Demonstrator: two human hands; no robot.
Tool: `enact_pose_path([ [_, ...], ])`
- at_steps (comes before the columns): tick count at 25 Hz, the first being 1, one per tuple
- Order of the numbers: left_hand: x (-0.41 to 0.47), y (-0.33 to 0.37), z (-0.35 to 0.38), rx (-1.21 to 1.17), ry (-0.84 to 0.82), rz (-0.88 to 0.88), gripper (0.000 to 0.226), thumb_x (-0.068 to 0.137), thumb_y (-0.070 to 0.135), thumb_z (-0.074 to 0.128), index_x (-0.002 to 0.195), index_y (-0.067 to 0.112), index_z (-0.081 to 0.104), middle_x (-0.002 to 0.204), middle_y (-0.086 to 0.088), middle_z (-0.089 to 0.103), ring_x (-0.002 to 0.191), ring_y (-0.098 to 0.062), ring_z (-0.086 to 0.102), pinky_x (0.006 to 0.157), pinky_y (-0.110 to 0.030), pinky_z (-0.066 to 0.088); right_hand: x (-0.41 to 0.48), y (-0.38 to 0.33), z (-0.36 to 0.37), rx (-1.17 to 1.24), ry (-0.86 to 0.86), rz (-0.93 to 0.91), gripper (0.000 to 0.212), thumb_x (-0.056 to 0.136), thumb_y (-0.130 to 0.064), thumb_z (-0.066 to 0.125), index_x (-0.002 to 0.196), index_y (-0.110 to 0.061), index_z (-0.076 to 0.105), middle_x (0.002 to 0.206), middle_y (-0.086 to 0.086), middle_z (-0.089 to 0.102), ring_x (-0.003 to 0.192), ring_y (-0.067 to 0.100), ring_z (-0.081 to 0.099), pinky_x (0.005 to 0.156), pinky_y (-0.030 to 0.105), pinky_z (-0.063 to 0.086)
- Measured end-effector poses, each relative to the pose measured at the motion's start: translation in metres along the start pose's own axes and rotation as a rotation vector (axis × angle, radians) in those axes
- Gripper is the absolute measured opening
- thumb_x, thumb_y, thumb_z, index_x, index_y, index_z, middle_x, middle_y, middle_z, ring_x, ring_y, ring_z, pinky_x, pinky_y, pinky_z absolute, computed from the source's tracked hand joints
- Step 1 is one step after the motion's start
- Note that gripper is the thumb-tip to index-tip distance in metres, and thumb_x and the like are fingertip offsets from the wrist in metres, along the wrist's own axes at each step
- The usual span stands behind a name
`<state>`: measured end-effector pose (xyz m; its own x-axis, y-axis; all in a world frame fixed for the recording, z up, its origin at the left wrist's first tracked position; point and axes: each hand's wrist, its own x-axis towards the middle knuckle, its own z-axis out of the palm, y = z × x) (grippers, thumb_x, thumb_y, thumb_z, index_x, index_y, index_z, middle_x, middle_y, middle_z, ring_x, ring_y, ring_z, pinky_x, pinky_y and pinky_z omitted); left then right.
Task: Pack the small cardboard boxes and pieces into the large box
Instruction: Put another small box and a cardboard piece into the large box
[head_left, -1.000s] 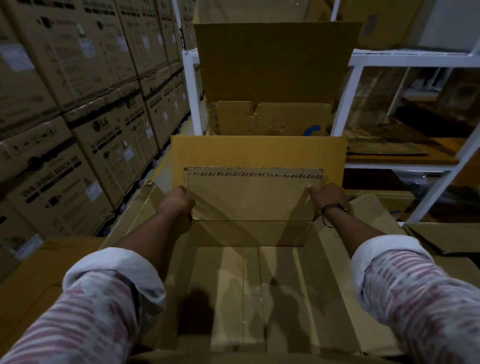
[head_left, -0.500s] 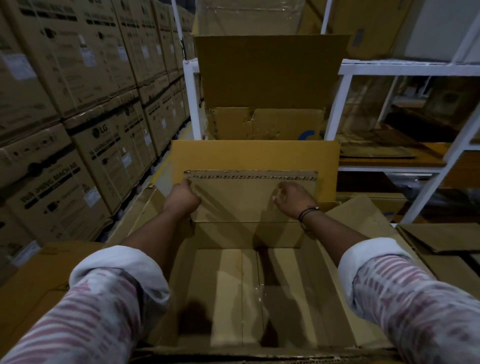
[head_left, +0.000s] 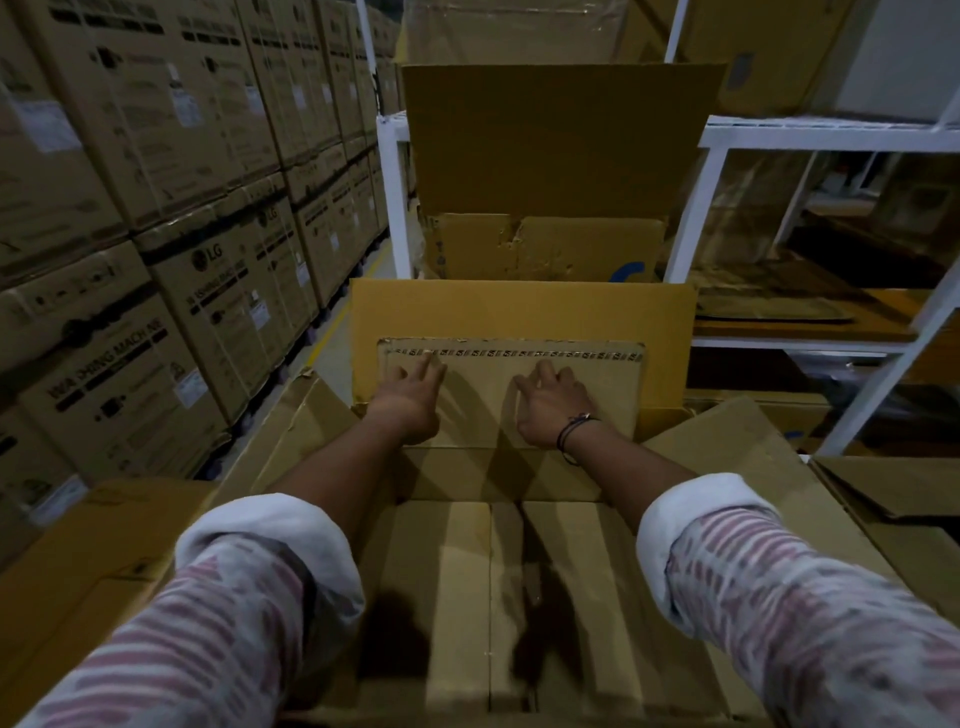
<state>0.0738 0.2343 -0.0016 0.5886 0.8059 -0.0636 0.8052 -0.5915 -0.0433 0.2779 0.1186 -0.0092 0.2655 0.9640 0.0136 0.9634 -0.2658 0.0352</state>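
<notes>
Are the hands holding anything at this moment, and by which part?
Nothing is gripped. The left hand and right hand press open-palmed on the face of the flat cardboard piece against the large box far wall.

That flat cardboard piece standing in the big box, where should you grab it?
Grab the flat cardboard piece by its two upright side edges, one hand from each side. It is wide, thin and leans on the far wall of the large box, so only its edges offer a grip.

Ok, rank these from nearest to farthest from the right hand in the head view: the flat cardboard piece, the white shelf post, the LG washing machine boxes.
1. Flat cardboard piece: right under the right hand, touching.
2. White shelf post: behind, up to the right.
3. LG washing machine boxes: far left, across the open large box.
</notes>
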Motion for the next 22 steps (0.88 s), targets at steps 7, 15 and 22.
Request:
enact_pose_path([
  [7,0.011,0.006,0.008,0.071,-0.016,-0.024,0.086,0.098,0.028,0.056,0.163,0.028,0.000,0.170,0.000,-0.019,0.150,-0.041,0.015,0.114,-0.051,0.036,0.012,-0.016,0.016,-0.091,0.023,-0.077,0.072,0.087,-0.046,0.065,0.149,-0.026,0.034,0.161,0.010,0.009,0.144,0.044,0.012,0.109,0.062,0.032],
  [15,0.012,0.003,0.012,0.146,0.023,-0.002,0.083,0.096,0.030,0.059,0.163,0.027,0.009,0.170,-0.002,-0.020,0.144,-0.041,0.026,0.105,-0.050,0.043,0.009,0.014,0.019,-0.126,0.100,-0.054,0.068,0.088,-0.035,0.062,0.148,-0.030,0.031,0.153,0.009,0.022,0.136,0.036,0.029,0.105,0.058,0.037],
  [22,0.012,0.003,0.010,0.141,0.005,-0.008,0.081,0.097,0.028,0.057,0.163,0.027,0.010,0.169,-0.002,-0.023,0.144,-0.042,0.027,0.103,-0.050,0.043,-0.010,0.051,0.024,-0.142,0.120,0.073,0.072,0.085,-0.030,0.064,0.147,-0.025,0.028,0.143,0.009,0.033,0.124,0.034,0.041,0.091,0.051,0.048],
])
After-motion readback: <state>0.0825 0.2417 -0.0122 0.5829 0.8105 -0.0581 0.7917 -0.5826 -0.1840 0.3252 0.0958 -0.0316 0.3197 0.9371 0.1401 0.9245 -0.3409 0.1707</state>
